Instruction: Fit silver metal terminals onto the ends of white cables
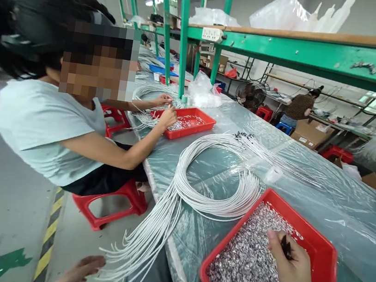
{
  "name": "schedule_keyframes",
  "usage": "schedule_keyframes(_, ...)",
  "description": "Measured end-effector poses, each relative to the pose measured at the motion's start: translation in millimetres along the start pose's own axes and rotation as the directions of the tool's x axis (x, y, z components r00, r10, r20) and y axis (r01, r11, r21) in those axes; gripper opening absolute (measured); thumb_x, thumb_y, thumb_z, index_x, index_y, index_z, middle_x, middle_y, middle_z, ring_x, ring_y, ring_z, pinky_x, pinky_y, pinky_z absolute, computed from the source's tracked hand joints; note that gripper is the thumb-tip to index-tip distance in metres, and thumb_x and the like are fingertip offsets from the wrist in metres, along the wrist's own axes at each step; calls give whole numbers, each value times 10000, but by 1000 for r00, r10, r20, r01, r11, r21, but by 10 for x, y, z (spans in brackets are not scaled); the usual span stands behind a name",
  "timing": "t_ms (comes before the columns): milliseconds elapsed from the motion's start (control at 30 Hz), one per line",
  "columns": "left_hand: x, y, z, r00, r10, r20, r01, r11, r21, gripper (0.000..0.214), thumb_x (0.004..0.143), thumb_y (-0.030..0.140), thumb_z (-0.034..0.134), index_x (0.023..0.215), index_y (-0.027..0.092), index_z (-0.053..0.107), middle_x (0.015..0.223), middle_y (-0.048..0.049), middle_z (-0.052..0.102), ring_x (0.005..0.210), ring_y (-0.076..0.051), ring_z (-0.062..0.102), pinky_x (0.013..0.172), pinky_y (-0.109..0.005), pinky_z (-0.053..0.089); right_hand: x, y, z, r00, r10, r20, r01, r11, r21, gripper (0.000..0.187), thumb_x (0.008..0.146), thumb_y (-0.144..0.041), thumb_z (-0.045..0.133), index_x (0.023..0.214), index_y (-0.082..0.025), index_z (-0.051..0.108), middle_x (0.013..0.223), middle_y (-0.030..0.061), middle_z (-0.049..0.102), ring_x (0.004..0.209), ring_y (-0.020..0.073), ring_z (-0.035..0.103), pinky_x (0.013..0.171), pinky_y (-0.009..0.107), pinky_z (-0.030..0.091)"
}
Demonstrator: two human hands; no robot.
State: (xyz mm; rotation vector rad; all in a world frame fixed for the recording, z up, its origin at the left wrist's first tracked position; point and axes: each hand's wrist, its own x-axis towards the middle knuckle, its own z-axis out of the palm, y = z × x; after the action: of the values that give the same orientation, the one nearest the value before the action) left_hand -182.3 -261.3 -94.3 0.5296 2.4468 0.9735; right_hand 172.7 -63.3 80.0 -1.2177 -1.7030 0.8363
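My right hand (291, 267) is over a red tray (327, 258), its fingers curled round a small bunch of dark pieces (287, 247) whose kind I cannot make out. Small shiny metal-looking parts (243, 270) fill much of that tray. At the lower edge of the view, my left hand (80, 271) has its fingers stretched out beside the loose ends of white cables (140, 241); whether it touches them I cannot tell. Those cables run up onto the table into a large coil (185, 182), which lies left of the tray.
A co-worker (50, 126) sits at the left, both hands over another red tray (193, 125). Straight white cables with dark ends (270, 155) lie behind the coil, near a small white roll (273, 174). A green-framed shelf (291, 53) spans above the plastic-covered table (364, 231).
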Motion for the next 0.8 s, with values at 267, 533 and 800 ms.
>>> schedule_keyframes(267,417,1054,-506,839,545,-5,-539,831,139,220,883,345,482,1020,195,565,1008,-92,649,863,-247,623,756,-351,475,41,11,-31,999,-35,12,35,999,-38,387,844,-429,563,568,-221,389,553,-51,323,525,139,331,519,268,281)
schedule_keyframes(533,-519,2129,605,111,824,555,-972,206,-112,132,888,211,525,945,197,643,975,-32,668,942,-184,614,866,-308,475,61,71,-3,994,-95,53,97,995,-37,402,848,-452,540,553,-214,407,549,-61,268,508,130,301,494,265,253)
schedule_keyframes(800,-576,2306,1392,182,808,560,-959,271,-79,224,901,271,556,1078,135,575,1052,-69,619,886,-192,628,766,-387,534,120,153,-41,992,-97,-85,95,995,-26,421,857,-477,512,556,-221,367,549,-67,271,502,128,313,487,257,262)
